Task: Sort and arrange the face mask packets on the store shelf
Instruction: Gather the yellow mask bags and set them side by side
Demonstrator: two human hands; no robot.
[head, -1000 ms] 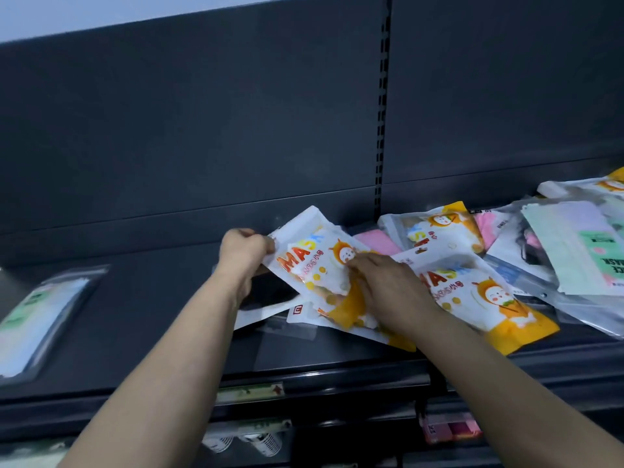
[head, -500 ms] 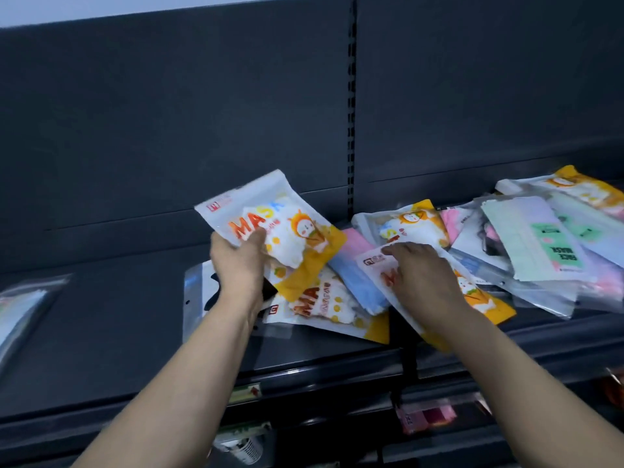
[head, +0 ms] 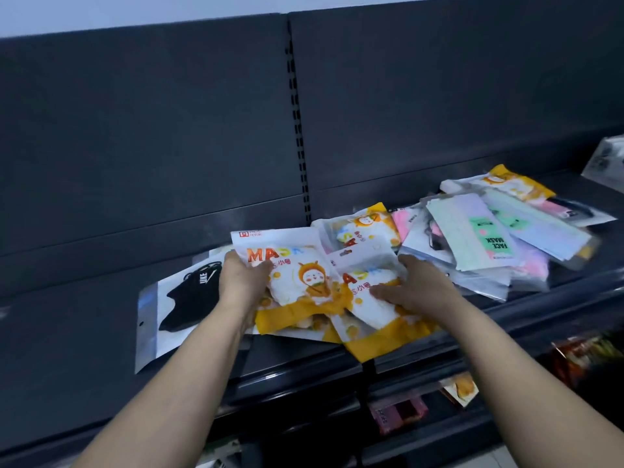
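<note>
Left hand (head: 241, 282) has its grip on the orange-and-white MASK packet (head: 304, 282), thumb over the front near the printed letters, fingers tucked out of sight beneath. The packet sits low over the dark shelf (head: 84, 332), close to its front edge. Right hand (head: 418, 292) lies on the second MASK packet (head: 371, 319), fingers fairly straight across it, no curl round it, an open grip pressing down. The two packets overlap, the second tilted with its orange end poking past the shelf lip. Just left of the left hand, a clear packet with a black mask (head: 189, 298) lies flat. To the right (quite a jumble) sits a pile of mixed packets (head: 526, 265), a green-labelled FACE MASK packet (head: 472, 231) on top.
</note>
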